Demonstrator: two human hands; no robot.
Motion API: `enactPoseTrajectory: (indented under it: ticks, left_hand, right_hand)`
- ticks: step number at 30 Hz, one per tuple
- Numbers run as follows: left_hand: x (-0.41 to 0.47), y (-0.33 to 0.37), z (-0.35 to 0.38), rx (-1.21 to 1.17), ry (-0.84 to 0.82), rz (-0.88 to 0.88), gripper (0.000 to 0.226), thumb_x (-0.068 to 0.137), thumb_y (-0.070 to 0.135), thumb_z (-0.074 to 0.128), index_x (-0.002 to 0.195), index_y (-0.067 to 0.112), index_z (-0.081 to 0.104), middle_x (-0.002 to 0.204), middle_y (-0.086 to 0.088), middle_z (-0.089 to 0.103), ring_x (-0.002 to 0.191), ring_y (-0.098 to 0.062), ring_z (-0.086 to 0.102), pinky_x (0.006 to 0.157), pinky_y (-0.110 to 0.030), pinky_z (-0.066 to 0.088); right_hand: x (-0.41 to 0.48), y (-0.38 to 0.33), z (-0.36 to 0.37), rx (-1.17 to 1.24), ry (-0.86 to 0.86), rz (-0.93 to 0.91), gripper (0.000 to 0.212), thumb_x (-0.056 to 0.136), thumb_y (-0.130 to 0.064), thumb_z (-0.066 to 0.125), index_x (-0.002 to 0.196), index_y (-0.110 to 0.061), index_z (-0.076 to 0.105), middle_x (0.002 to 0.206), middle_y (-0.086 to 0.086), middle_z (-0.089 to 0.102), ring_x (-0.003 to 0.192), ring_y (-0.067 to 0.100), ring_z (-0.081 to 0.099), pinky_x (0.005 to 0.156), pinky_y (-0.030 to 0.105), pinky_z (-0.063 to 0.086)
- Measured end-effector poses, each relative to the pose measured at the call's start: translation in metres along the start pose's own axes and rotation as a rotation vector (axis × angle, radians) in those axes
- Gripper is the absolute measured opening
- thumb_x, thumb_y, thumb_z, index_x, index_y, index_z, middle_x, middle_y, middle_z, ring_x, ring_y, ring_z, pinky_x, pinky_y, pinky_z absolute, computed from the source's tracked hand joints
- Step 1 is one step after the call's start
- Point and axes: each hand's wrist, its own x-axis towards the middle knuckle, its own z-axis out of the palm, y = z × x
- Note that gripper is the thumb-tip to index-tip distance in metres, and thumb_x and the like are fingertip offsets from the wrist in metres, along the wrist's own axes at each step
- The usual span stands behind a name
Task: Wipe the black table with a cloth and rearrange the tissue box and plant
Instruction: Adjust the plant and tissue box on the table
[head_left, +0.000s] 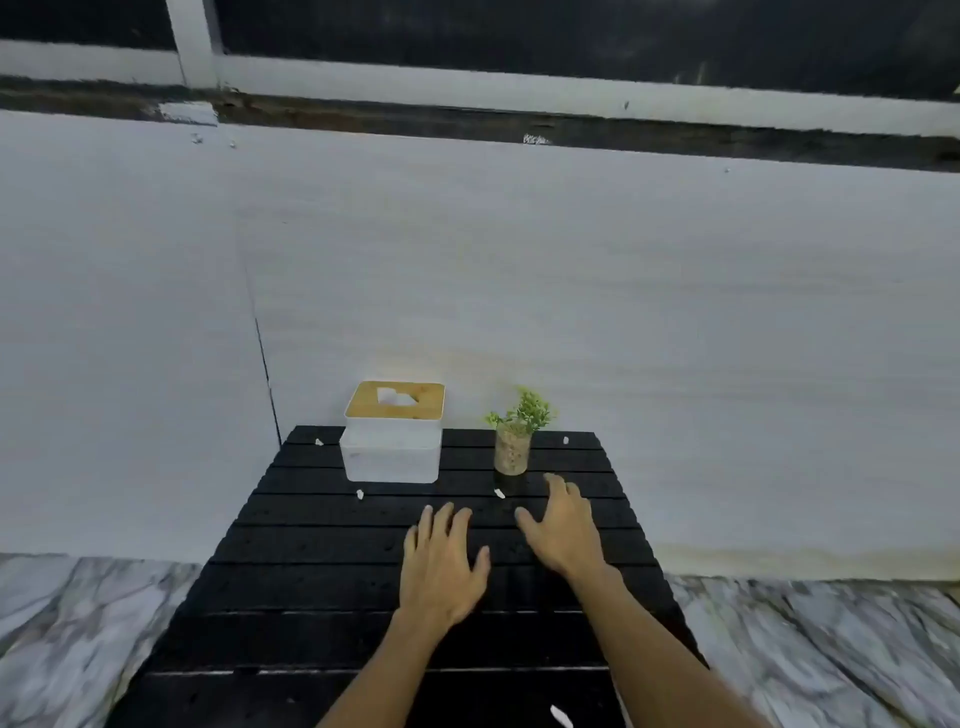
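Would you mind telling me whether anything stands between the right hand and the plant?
Nothing visible does. The right hand is just in front of the plant, only bare table between them. A small white scrap lies slightly left of that line; the tissue box stands farther left.

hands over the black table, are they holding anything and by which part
Nothing is held. The left hand and right hand are both open, fingers spread, over the black table; the plant stands just beyond the right fingertips, ungripped.

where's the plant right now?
Head view: the plant stands at the far end of the black table, right of the tissue box, just beyond the right hand.
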Motion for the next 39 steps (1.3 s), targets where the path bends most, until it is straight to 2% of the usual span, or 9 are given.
enactPoseTrajectory:
  ticks: [3, 7, 11, 19, 23, 27, 32, 36, 39]
  left_hand:
    - [0.031, -0.01, 0.019, 0.015, 0.013, 0.002, 0.06, 0.095, 0.054, 0.033, 0.146, 0.024, 0.034, 0.158, -0.003, 0.028, 0.149, -0.027, 0.013, 0.119, -0.042, 0.015]
    - [0.046, -0.015, 0.043, 0.011, 0.053, 0.019, 0.064, 0.091, 0.056, 0.022, 0.139, 0.021, 0.047, 0.153, -0.006, 0.038, 0.145, -0.029, 0.025, 0.118, -0.044, 0.018]
    - [0.053, -0.02, 0.054, 0.026, 0.124, 0.038, 0.054, 0.092, 0.053, 0.031, 0.13, 0.022, 0.056, 0.145, -0.006, 0.049, 0.138, -0.029, 0.038, 0.115, -0.046, 0.028]
    - [0.055, -0.023, 0.061, 0.041, 0.132, 0.04, 0.058, 0.093, 0.055, 0.026, 0.134, 0.024, 0.053, 0.149, -0.004, 0.045, 0.141, -0.027, 0.035, 0.117, -0.044, 0.023]
    - [0.055, -0.024, 0.06, 0.029, 0.14, 0.047, 0.059, 0.094, 0.056, 0.024, 0.136, 0.024, 0.051, 0.151, -0.003, 0.042, 0.143, -0.026, 0.031, 0.118, -0.043, 0.019]
    - [0.054, -0.022, 0.058, 0.016, 0.127, 0.048, 0.063, 0.093, 0.057, 0.02, 0.14, 0.025, 0.046, 0.154, -0.002, 0.036, 0.146, -0.025, 0.023, 0.119, -0.041, 0.012]
    - [0.052, -0.02, 0.056, 0.002, 0.116, 0.046, 0.064, 0.093, 0.058, 0.017, 0.144, 0.027, 0.039, 0.158, 0.0, 0.028, 0.148, -0.023, 0.015, 0.12, -0.038, 0.004]
    - [0.052, -0.019, 0.055, -0.012, 0.117, 0.045, 0.066, 0.092, 0.059, 0.014, 0.144, 0.027, 0.039, 0.158, 0.0, 0.028, 0.148, -0.023, 0.014, 0.12, -0.038, 0.005]
    - [0.052, -0.019, 0.055, -0.007, 0.114, 0.041, 0.066, 0.092, 0.059, 0.014, 0.145, 0.027, 0.038, 0.159, 0.0, 0.026, 0.149, -0.022, 0.013, 0.12, -0.038, 0.003]
  right_hand:
    - [0.038, -0.002, 0.018, 0.061, 0.032, 0.036, 0.08, 0.088, -0.048, 0.066, 0.15, -0.011, 0.034, 0.149, 0.014, 0.043, 0.135, 0.037, 0.041, 0.105, 0.047, 0.042]
    - [0.08, -0.008, 0.042, 0.144, 0.054, 0.129, 0.092, 0.081, -0.053, 0.071, 0.152, -0.012, 0.03, 0.149, 0.013, 0.04, 0.136, 0.037, 0.037, 0.107, 0.046, 0.039]
    - [0.107, -0.015, 0.06, 0.18, 0.15, 0.158, 0.096, 0.075, -0.057, 0.075, 0.148, -0.01, 0.034, 0.143, 0.014, 0.046, 0.13, 0.037, 0.041, 0.104, 0.048, 0.042]
    - [0.128, -0.01, 0.069, 0.225, 0.244, 0.149, 0.068, 0.074, -0.048, 0.074, 0.124, -0.013, 0.046, 0.12, 0.008, 0.057, 0.111, 0.03, 0.052, 0.088, 0.046, 0.049]
    - [0.126, 0.002, 0.062, 0.298, 0.278, 0.152, 0.068, 0.071, -0.052, 0.076, 0.121, -0.015, 0.047, 0.113, 0.005, 0.055, 0.106, 0.027, 0.054, 0.08, 0.041, 0.049]
    - [0.129, 0.025, 0.044, 0.326, 0.327, 0.168, 0.067, 0.072, -0.051, 0.077, 0.119, -0.013, 0.047, 0.112, 0.007, 0.055, 0.105, 0.028, 0.054, 0.076, 0.036, 0.042]
    - [0.14, 0.046, 0.023, 0.319, 0.359, 0.191, 0.069, 0.068, -0.05, 0.079, 0.117, -0.013, 0.048, 0.11, 0.007, 0.056, 0.101, 0.03, 0.057, 0.079, 0.044, 0.053]
    - [0.146, 0.056, 0.018, 0.301, 0.349, 0.202, 0.07, 0.064, -0.053, 0.078, 0.114, -0.014, 0.047, 0.106, 0.008, 0.058, 0.098, 0.03, 0.059, 0.078, 0.046, 0.055]
    - [0.147, 0.06, 0.019, 0.3, 0.326, 0.206, 0.07, 0.063, -0.048, 0.08, 0.113, -0.013, 0.048, 0.105, 0.009, 0.059, 0.096, 0.031, 0.061, 0.075, 0.044, 0.054]
